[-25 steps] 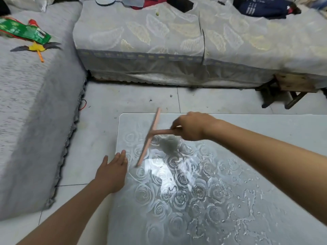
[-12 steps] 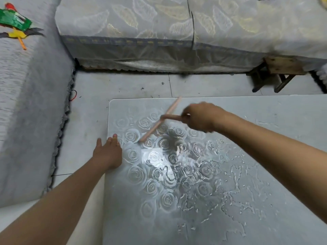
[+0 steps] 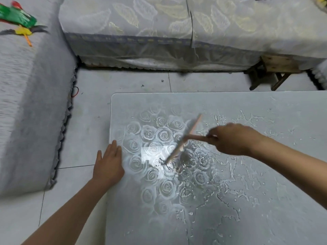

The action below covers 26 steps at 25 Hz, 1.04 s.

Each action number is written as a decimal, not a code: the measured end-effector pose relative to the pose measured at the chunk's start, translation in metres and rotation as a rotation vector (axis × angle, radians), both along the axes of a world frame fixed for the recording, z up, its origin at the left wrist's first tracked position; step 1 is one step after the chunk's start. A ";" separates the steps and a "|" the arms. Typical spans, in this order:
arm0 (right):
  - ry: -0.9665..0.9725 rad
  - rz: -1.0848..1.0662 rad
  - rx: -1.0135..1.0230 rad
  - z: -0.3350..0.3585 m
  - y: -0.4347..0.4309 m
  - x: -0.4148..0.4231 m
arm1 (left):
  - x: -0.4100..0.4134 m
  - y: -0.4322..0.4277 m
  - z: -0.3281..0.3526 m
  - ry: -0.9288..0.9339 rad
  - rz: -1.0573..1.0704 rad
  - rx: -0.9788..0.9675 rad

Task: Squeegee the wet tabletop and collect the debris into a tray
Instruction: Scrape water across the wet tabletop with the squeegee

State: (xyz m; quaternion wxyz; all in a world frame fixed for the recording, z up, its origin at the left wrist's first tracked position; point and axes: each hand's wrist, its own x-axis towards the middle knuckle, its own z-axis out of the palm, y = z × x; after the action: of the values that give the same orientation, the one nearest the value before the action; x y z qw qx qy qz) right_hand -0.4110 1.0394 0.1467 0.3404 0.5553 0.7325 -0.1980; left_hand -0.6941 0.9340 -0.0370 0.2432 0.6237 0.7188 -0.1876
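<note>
A grey tabletop [image 3: 230,218] with a rose pattern fills the lower right; water streaks and puddles cover its right and middle parts. My right hand [image 3: 233,138] grips the handle of a pink squeegee [image 3: 184,141], whose blade runs diagonally across the roses with its lower end in a small clump of wet debris [image 3: 168,166]. My left hand [image 3: 108,165] lies flat with straight fingers on the table's left edge. No tray is in view.
A grey sofa [image 3: 26,103] stands to the left with a green and yellow toy [image 3: 19,22] on it. A cloth-covered sofa [image 3: 177,32] runs along the back, a wooden stool [image 3: 276,68] at its right. Tiled floor [image 3: 88,112] lies between.
The squeegee and my right hand have moved right and toward me across the table, pulling water and debris along. My left hand has stayed on the table's left edge.
</note>
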 end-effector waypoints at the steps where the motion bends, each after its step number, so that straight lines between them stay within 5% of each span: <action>1: 0.064 0.057 0.041 -0.001 0.009 -0.021 | 0.002 -0.004 0.001 0.008 0.015 -0.011; 7: 0.278 0.265 0.026 -0.051 0.047 -0.147 | 0.001 -0.024 0.006 -0.036 0.272 -0.065; 18: -0.029 0.162 -0.061 -0.005 -0.032 0.012 | 0.008 -0.060 0.013 -0.391 0.584 -0.065; 26: 0.302 0.546 0.025 -0.039 -0.052 -0.160 | -0.001 -0.069 0.009 -0.381 0.830 -0.001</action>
State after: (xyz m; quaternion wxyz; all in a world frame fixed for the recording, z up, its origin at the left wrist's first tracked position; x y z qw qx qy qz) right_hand -0.5710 0.9871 0.1075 0.2615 0.3064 0.8993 -0.1702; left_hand -0.6948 0.8646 -0.0282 0.4257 0.3061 0.8504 0.0435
